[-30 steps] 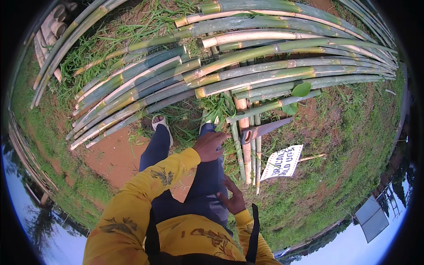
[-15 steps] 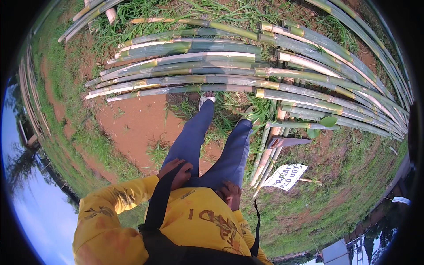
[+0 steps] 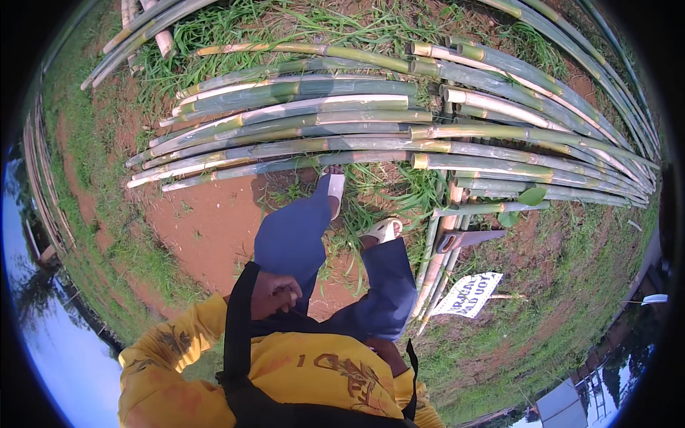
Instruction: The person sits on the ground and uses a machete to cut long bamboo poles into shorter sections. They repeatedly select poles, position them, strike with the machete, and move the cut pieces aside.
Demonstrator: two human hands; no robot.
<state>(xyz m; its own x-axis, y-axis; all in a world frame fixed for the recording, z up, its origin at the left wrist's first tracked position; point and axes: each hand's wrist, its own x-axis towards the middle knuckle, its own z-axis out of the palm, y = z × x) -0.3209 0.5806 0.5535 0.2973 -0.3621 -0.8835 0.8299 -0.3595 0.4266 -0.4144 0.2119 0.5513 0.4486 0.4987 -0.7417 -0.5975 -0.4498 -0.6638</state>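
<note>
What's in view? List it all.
Bamboo poles: many, green and tan, mostly top
Saw: one, grey and brown, right of shoes
Sign: one, white, below saw
Stick: one, tan, beside sign
Leaves: two, green, above saw
Grass: patches, green, widespread
Soil: bare patches, reddish, left
Panel: one, grey, lower right
Sky: patches, blue, lower corners
Shoes: two, pale, below poles
Trousers: one pair, blue, centre
Shirt: one, yellow, bottom
Straps: two, black, bottom
Left hand: one, beside strap
Right hand: one, mostly hidden, bottom
</note>
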